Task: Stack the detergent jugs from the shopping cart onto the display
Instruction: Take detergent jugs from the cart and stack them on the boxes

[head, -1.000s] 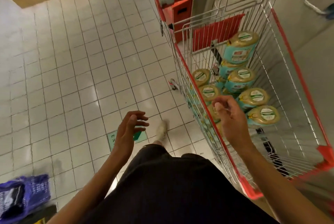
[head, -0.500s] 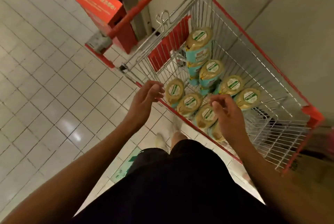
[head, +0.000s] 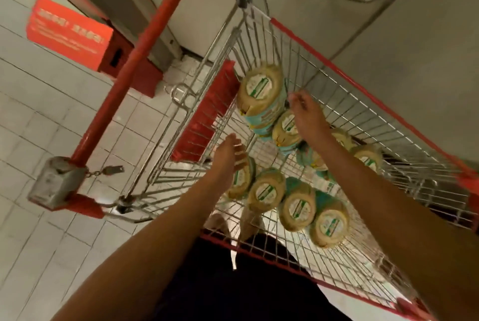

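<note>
No text can be read. The red box (head: 70, 33) at the upper left of the frame carries lines of white print, too blurred to make out. The detergent jugs (head: 260, 92) right of centre each bear a round white label with a green mark, its lettering too small to read.

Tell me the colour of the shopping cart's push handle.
Red. The handle shows best in the head view, the only one given.

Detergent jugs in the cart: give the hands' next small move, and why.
Probably close the right hand on the top jug and lift it: that jug lies highest in the cart, the hand is beside it, and the left hand hovers open over a lower jug.
</note>
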`<state>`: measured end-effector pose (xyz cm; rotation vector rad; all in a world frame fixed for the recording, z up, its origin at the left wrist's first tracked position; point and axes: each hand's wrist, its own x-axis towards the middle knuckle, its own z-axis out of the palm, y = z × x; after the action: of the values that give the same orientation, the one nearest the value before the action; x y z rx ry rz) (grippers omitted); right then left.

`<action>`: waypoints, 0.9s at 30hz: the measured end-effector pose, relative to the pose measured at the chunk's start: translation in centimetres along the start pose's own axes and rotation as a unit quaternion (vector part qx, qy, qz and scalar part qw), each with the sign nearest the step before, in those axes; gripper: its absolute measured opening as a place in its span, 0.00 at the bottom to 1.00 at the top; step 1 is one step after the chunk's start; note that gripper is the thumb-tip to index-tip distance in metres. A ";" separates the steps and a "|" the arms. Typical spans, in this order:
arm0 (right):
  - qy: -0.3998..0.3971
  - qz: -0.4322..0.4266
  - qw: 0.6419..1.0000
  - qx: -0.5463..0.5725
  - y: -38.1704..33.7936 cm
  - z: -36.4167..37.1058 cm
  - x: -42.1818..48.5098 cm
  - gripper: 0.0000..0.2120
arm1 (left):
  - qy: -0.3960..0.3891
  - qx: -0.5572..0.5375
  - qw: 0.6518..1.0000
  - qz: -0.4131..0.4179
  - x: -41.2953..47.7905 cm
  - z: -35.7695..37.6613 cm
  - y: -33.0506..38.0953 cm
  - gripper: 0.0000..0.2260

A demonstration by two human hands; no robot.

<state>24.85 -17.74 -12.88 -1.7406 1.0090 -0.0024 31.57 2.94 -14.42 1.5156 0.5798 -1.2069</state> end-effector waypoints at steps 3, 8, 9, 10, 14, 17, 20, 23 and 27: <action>0.030 0.039 0.998 0.029 0.8 1.7 6.4 0.15 | 0.001 -0.054 0.997 -0.047 4.9 1.3 1.2 0.11; 0.030 0.104 0.984 0.140 4.1 4.7 12.9 0.28 | -0.019 -0.133 0.988 -0.078 11.8 3.3 2.5 0.13; 0.025 0.111 0.982 0.150 4.4 5.2 13.3 0.27 | -0.013 -0.142 0.987 -0.072 12.8 3.7 2.7 0.14; 0.014 0.116 0.980 0.158 4.8 5.6 13.8 0.26 | -0.001 -0.142 0.988 -0.061 13.5 4.1 2.8 0.14; -0.003 0.117 0.976 0.183 5.2 6.1 14.3 0.23 | 0.003 -0.175 0.983 -0.056 14.4 5.1 2.9 0.16; 0.012 0.116 0.974 0.193 4.9 5.7 13.3 0.27 | -0.003 -0.185 0.980 -0.074 13.7 4.7 2.9 0.22; 0.023 0.116 0.980 0.161 4.2 4.8 10.3 0.28 | -0.009 -0.138 0.987 -0.081 11.3 3.6 2.7 0.28; 0.051 0.121 0.982 0.133 3.1 3.0 5.5 0.37 | -0.030 -0.069 0.995 -0.059 7.6 2.1 2.2 0.34; 0.101 0.143 0.972 0.157 3.1 1.3 -1.1 0.49 | -0.055 0.045 0.997 -0.031 2.2 0.8 2.3 0.41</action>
<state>22.87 -16.24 -15.35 -1.3145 1.3259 -0.1517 34.02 1.01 -15.40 1.5050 0.5076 -1.3704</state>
